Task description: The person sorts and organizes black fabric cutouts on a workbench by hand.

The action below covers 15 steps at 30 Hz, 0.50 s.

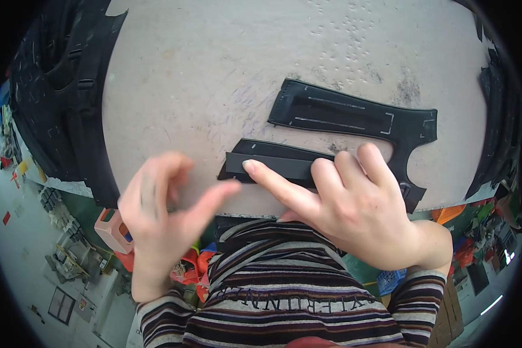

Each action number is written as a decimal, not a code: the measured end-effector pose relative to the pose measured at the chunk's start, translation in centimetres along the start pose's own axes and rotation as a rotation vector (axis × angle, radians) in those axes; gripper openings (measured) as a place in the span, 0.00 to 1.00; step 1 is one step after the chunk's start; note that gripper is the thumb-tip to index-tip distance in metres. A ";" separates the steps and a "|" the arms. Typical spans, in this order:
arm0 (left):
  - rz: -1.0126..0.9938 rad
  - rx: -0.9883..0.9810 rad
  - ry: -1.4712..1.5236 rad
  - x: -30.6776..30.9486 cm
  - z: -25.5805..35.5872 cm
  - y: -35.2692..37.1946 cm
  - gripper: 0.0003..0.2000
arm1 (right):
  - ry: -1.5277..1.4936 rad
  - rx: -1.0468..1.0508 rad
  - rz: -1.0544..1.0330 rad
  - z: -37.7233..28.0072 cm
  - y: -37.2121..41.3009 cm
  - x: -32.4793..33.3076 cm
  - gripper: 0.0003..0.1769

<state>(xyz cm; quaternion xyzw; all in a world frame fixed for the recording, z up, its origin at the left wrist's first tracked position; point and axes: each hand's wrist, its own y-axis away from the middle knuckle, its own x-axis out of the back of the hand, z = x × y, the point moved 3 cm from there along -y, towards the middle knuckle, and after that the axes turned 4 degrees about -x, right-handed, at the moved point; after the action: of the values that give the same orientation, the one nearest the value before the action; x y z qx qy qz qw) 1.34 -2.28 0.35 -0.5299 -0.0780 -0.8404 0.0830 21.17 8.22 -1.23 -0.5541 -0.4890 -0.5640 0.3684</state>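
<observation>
On the table in front of me lies a black U-shaped fabric panel point(342, 110) with pale chalk marks on its upper arm. A flat black strip point(272, 166) rests lengthwise along the panel's lower arm. The outstretched index finger of my right hand point(354, 200) presses down on the strip near its left end. The other fingers of that hand are bent, and its thumb is mostly hidden near the table edge. My left hand point(162, 203) hovers left of the strip, slightly blurred, its thumb apart from the loosely curled fingers. Nothing shows in it.
Black strapped pieces with buckles point(69, 87) are piled along the table's left edge. More black pieces point(490, 116) hang at the right. The pale table point(185, 69) has scuffs and pen marks. A pink plastic stool point(113, 232) stands below at left.
</observation>
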 end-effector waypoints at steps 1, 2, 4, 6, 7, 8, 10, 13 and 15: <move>0.137 -0.255 0.073 -0.6 -0.3 1.1 0.24 | 0.017 -0.012 0.007 -0.1 -0.1 -0.1 0.41; -0.013 -0.320 0.021 -0.8 -0.1 2.4 0.19 | 0.033 -0.024 0.013 -0.2 -0.3 -0.2 0.41; -0.034 -0.295 -0.052 -3.1 0.5 3.8 0.12 | 0.001 -0.053 0.040 -0.2 -0.3 -0.1 0.40; -0.099 -0.320 -0.086 -2.7 0.0 3.8 0.10 | -0.050 -0.047 0.066 0.3 0.2 -0.2 0.39; -0.098 -0.333 -0.082 -2.6 -0.1 3.7 0.09 | -0.055 -0.060 0.051 0.8 1.1 0.4 0.38; -0.089 -0.350 -0.081 -2.5 -0.2 3.4 0.08 | -0.061 -0.074 0.036 1.4 1.9 1.0 0.36; -0.085 -0.388 -0.137 -2.4 -0.5 3.5 0.11 | -0.033 -0.120 0.001 2.4 4.5 1.9 0.34; -0.057 -0.491 -0.349 -2.4 1.1 3.2 0.23 | 0.003 -0.173 -0.004 1.9 6.5 1.5 0.32; -0.066 -0.501 -0.424 -3.0 2.2 2.8 0.24 | 0.009 -0.213 0.081 1.3 6.9 0.7 0.30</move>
<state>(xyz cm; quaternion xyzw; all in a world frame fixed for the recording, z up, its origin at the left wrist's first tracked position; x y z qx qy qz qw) 5.15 -4.36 -1.34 -0.6941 0.0982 -0.7068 -0.0953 28.00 7.87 0.35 -0.6069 -0.4016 -0.6001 0.3322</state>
